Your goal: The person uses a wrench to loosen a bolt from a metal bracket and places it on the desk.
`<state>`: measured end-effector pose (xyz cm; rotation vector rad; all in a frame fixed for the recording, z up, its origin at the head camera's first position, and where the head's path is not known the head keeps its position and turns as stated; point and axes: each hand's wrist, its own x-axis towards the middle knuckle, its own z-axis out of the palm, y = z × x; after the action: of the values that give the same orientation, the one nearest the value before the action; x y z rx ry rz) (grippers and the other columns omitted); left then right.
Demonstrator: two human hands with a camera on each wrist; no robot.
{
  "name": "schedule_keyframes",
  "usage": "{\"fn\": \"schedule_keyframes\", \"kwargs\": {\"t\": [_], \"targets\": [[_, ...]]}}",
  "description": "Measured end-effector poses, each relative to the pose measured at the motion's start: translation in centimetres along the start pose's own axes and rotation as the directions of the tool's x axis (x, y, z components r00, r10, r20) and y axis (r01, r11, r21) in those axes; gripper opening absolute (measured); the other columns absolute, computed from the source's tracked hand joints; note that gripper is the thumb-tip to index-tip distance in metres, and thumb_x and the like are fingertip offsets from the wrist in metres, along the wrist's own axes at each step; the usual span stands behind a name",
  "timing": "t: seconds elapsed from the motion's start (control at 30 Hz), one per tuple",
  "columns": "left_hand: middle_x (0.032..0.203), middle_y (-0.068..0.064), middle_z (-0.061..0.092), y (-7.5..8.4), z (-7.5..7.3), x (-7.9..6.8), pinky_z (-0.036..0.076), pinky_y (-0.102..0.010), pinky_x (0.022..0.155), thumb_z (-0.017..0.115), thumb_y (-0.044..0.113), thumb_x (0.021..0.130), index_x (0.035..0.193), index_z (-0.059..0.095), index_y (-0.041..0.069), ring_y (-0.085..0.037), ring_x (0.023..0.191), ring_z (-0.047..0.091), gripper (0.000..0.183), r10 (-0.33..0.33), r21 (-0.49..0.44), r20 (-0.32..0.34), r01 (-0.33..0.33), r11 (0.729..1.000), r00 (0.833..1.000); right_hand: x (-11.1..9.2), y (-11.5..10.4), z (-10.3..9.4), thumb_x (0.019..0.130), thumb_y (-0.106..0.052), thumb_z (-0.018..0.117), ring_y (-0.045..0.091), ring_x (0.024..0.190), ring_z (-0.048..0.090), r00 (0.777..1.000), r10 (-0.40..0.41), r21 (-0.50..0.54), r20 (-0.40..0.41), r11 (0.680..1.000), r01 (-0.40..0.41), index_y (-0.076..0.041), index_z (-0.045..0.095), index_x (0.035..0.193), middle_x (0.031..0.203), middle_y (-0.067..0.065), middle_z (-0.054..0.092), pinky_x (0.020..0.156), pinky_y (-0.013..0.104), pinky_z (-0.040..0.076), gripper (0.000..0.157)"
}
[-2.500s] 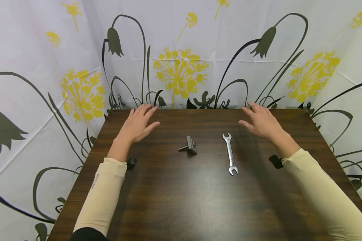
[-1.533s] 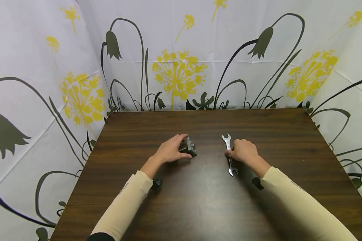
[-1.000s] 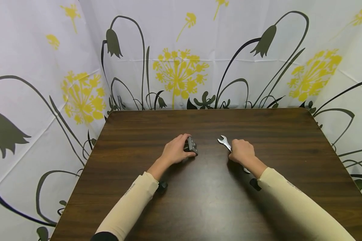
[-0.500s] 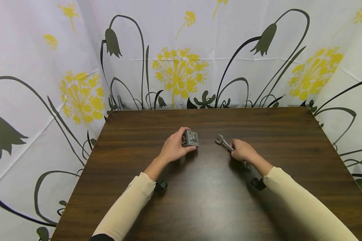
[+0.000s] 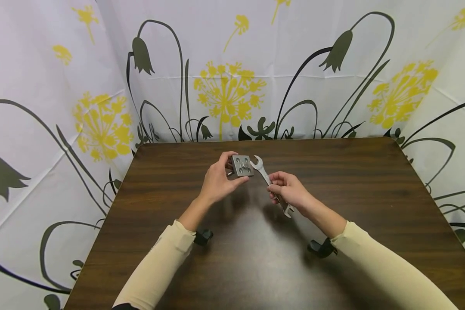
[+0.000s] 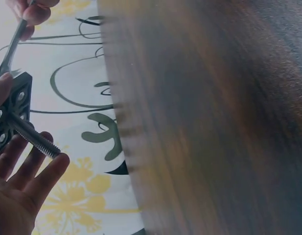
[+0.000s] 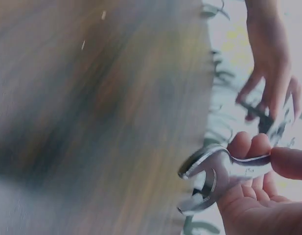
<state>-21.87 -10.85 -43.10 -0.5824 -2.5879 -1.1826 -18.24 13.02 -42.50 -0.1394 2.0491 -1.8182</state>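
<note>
My left hand [image 5: 216, 181] grips a square grey metal plate [image 5: 240, 165] by its edges, thumb below and fingers above, raised over the table. Holes sit near the plate's corners, and a hex head stands at its middle on the side facing right. From the back a threaded bolt shank [image 6: 34, 136] sticks out toward the fingers in the left wrist view. My right hand [image 5: 288, 189] pinches a double open-ended wrench [image 5: 264, 175] by its shaft, thumb on top. The wrench's upper jaw is right beside the plate's bolt head; its lower end [image 7: 204, 178] points back toward the wrist.
A dark wood-grain table [image 5: 255, 258] lies beneath both hands. Behind its far edge hangs a white curtain [image 5: 232, 34] with grey and yellow flower prints. A black wrist camera [image 5: 204, 237] sits under the left forearm, and another black camera [image 5: 321, 248] under the right.
From hovering at the far edge, both hands reached in and took hold of the plate with bolt and the wrench. Both were lifted, the plate turned, and the wrench brought leftward up to it.
</note>
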Motion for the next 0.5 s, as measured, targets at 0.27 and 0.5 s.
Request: {"fn": "schedule_keyframes", "kwargs": {"t": [0.27, 0.5], "targets": [[0.095, -0.005, 0.068, 0.6, -0.4, 0.5, 0.053, -0.04, 0.073, 0.09, 0.024, 0.07, 0.13, 0.05, 0.01, -0.023, 0.084, 0.067, 0.073, 0.029, -0.022, -0.044, -0.03, 0.999, 0.999, -0.5, -0.7, 1.7, 0.1, -0.001, 0.051, 0.018, 0.074, 0.06, 1.0, 0.008, 0.074, 0.018, 0.997, -0.009, 0.009, 0.046, 0.133, 0.088, 0.009, 0.061, 0.066, 0.032, 0.058, 0.035], [0.095, -0.005, 0.069, 0.7, -0.2, 0.4, 0.055, -0.039, 0.073, 0.091, 0.025, 0.069, 0.128, 0.051, 0.012, -0.021, 0.084, 0.068, 0.073, 0.042, 0.001, -0.091, -0.043, 0.999, 0.995, -0.9, -1.0, 2.6, 0.1, -0.003, 0.052, 0.016, 0.075, 0.063, 1.0, 0.024, 0.131, 0.013, 0.991, -0.026, 0.009, 0.049, 0.137, 0.094, 0.011, 0.064, 0.069, 0.034, 0.06, 0.039]]}}
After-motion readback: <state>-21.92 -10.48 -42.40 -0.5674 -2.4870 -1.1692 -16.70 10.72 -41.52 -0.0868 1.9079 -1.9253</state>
